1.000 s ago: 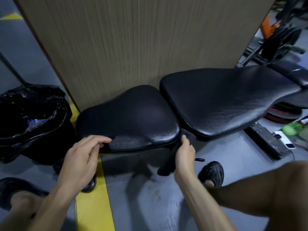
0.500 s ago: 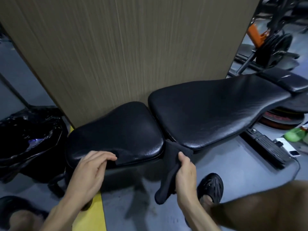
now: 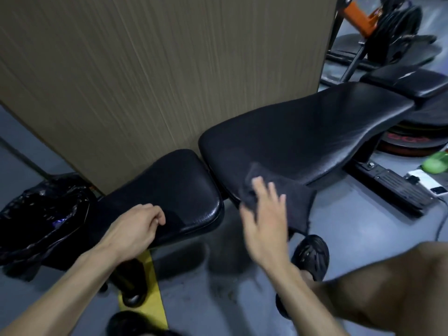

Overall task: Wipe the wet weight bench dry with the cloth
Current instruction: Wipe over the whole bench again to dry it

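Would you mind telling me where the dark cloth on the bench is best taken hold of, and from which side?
Probably at the bunched end of the cloth, where it lies on the near edge of the long back pad by the right hand. Come from above on the near side: the folds there give something to pinch, whereas the other end hangs loose over the pad's edge.

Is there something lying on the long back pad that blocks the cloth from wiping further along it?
Nothing visible does. The right hand presses the cloth onto the near edge of the back pad, and the pad beyond it lies bare.
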### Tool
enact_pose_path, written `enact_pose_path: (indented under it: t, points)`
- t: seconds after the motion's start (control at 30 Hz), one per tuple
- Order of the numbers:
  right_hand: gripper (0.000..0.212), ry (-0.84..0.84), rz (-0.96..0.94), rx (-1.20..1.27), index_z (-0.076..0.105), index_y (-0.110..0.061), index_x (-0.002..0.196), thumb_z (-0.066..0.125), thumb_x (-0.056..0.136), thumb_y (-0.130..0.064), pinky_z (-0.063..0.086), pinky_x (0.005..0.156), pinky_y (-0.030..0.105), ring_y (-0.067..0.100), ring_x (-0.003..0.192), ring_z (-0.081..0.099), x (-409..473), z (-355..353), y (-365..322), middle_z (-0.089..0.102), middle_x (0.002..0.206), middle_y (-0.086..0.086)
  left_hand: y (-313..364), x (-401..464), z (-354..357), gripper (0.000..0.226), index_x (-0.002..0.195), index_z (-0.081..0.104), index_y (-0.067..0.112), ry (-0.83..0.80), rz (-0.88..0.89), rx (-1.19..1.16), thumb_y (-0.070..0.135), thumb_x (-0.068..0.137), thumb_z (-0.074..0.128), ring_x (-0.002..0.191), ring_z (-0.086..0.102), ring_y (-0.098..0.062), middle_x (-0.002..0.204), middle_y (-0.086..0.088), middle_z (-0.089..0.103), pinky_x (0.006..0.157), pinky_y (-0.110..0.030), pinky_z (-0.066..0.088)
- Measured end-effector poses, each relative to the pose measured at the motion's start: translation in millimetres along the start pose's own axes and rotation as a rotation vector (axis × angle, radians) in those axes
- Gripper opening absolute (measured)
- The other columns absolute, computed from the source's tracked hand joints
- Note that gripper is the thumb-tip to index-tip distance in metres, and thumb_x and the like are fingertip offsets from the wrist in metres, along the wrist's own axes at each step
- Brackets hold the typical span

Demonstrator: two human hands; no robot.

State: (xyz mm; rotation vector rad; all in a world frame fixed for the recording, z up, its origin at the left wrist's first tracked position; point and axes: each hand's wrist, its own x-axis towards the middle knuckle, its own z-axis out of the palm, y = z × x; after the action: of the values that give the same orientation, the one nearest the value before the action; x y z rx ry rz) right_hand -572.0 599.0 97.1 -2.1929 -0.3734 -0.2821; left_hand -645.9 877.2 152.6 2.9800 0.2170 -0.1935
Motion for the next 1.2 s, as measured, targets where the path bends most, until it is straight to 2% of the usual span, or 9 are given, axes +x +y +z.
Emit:
enact_pose_path:
  t: [0.1, 0.3, 0.63, 0.73, 0.8, 0.9, 0.97, 1.1, 1.2]
  points:
    - [0.068, -0.136, -0.246, -0.329, 0.033, -0.018, 0.156, 0.048, 0.092, -0.036, 0.007, 0.124, 0.048, 0.02, 0.155, 0.008, -15, 42, 9, 0.022, 0.165, -0.005, -2, 10, -5, 0.025, 0.084, 0.054, 0.034, -0.073, 0.025, 0.003, 0.012, 0.095, 0.048, 0.09, 0.053, -0.012, 0.089, 0.014, 0.058, 0.077, -0.028, 0.036]
    - [0.062, -0.296, -0.42, -0.462, 0.054, -0.016, 0.143, 0.037, 0.092, -0.046, 0.017, 0.122, 0.042, 0.02, 0.145, 0.037, 79, 37, -1, 0.05, 0.151, 0.0, 0, 27, -16, 0.021, 0.079, 0.054, 0.03, -0.229, 0.032, 0.048, 0.014, 0.089, 0.045, 0.085, 0.056, -0.014, 0.086, 0.013, 0.058, 0.08, -0.034, 0.045]
    - [0.05, -0.331, -0.227, 0.106, 0.065, -0.019, 0.133, 0.048, 0.088, -0.037, 0.024, 0.117, 0.023, -0.001, 0.133, 0.045, 0, 8, 2, 0.059, 0.141, -0.004, 6, 36, -32, 0.022, 0.09, 0.063, 0.037, -0.281, 0.145, -0.086, 0.023, 0.1, 0.049, 0.076, 0.063, -0.004, 0.082, 0.017, 0.069, 0.076, -0.031, 0.052]
    - [0.042, -0.326, -0.132, 0.206, 0.069, -0.023, 0.126, 0.05, 0.09, -0.034, 0.036, 0.111, 0.034, 0.011, 0.129, 0.054, -20, 2, 15, 0.065, 0.135, -0.009, 16, 41, -26, 0.022, 0.087, 0.062, 0.036, -0.273, 0.181, -0.063, 0.023, 0.099, 0.05, 0.076, 0.062, -0.001, 0.08, 0.018, 0.07, 0.078, -0.03, 0.051]
    - [0.03, -0.199, 0.087, 0.491, 0.077, -0.018, 0.109, 0.052, 0.095, -0.024, 0.049, 0.097, 0.04, 0.016, 0.111, 0.066, -41, 2, 13, 0.075, 0.114, -0.004, 20, 43, -25, 0.022, 0.086, 0.063, 0.035, -0.264, 0.192, -0.071, 0.021, 0.098, 0.05, 0.074, 0.062, 0.0, 0.079, 0.017, 0.071, 0.077, -0.028, 0.051]
    - [0.03, 0.184, 0.886, 1.059, 0.077, -0.009, 0.085, 0.054, 0.099, -0.02, 0.055, 0.066, 0.027, 0.016, 0.076, 0.072, -64, -1, 0, 0.077, 0.073, 0.001, 22, 43, -23, 0.025, 0.089, 0.066, 0.035, -0.259, 0.208, -0.149, 0.019, 0.1, 0.051, 0.069, 0.061, 0.004, 0.08, 0.021, 0.071, 0.072, -0.024, 0.048]
    - [0.037, 0.237, 1.247, 1.202, 0.07, -0.001, 0.091, 0.053, 0.1, -0.032, 0.05, 0.059, 0.027, 0.024, 0.071, 0.065, -69, 6, 0, 0.072, 0.064, 0.009, 23, 40, -22, 0.025, 0.093, 0.068, 0.035, -0.266, 0.217, -0.21, 0.018, 0.101, 0.051, 0.073, 0.064, -0.002, 0.082, 0.024, 0.071, 0.078, -0.028, 0.052]
    - [0.055, 0.168, 1.362, 1.334, 0.066, 0.001, 0.118, 0.052, 0.095, -0.047, 0.052, 0.091, 0.037, 0.035, 0.1, 0.068, -33, 18, -16, 0.072, 0.108, 0.02, 27, 38, -21, 0.026, 0.1, 0.067, 0.037, -0.25, 0.256, -0.3, 0.016, 0.101, 0.052, 0.076, 0.065, 0.001, 0.086, 0.022, 0.074, 0.074, -0.016, 0.048]
    - [0.05, 0.119, 1.295, 1.439, 0.066, 0.0, 0.119, 0.053, 0.095, -0.042, 0.051, 0.099, 0.039, 0.033, 0.11, 0.067, -25, 11, -29, 0.073, 0.113, 0.019, 33, 38, -23, 0.026, 0.103, 0.068, 0.036, -0.244, 0.277, -0.339, 0.016, 0.101, 0.053, 0.085, 0.065, 0.006, 0.093, 0.021, 0.075, 0.073, -0.01, 0.046]
